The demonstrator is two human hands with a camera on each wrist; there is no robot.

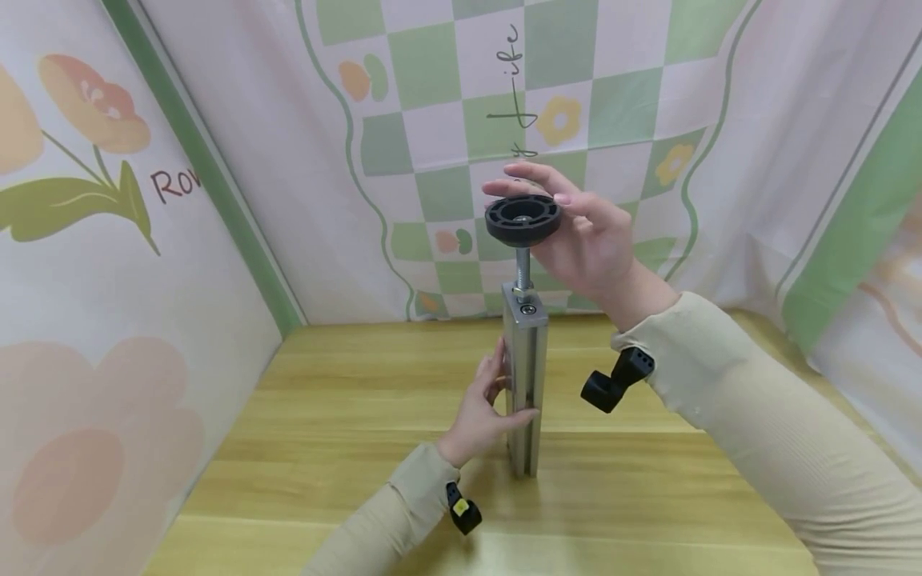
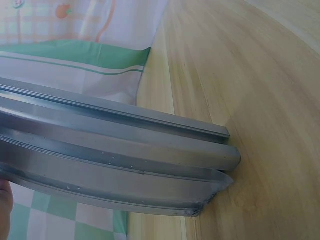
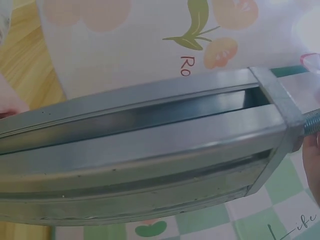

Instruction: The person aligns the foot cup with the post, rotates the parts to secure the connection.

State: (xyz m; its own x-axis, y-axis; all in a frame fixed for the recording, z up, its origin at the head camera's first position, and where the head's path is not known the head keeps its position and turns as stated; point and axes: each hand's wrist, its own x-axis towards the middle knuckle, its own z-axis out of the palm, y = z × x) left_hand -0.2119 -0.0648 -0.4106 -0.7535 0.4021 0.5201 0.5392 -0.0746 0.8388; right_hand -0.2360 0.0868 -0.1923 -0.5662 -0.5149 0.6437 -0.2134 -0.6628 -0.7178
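Note:
A grey aluminium profile (image 1: 526, 384) with long slots stands upright on the table. My left hand (image 1: 475, 420) holds it around its lower half, thumb across the near side and fingers on the left. From its end plate (image 1: 531, 312) rises a threaded rod (image 1: 523, 268) with a nut, topped by a round black levelling foot (image 1: 522, 234). My right hand (image 1: 587, 240) is at this foot, thumb at the right rim and fingers reaching around the far side. The profile's lower end (image 2: 215, 175) meets the wood in the left wrist view; the rod (image 3: 311, 122) shows at the right wrist view's edge.
The wooden table (image 1: 346, 400) runs back to a hanging curtain (image 1: 432, 160) with green checks. Another printed curtain (image 1: 86, 304) closes off the left side, and more cloth hangs at the right. Black camera mounts (image 1: 612, 384) sit on both wrists.

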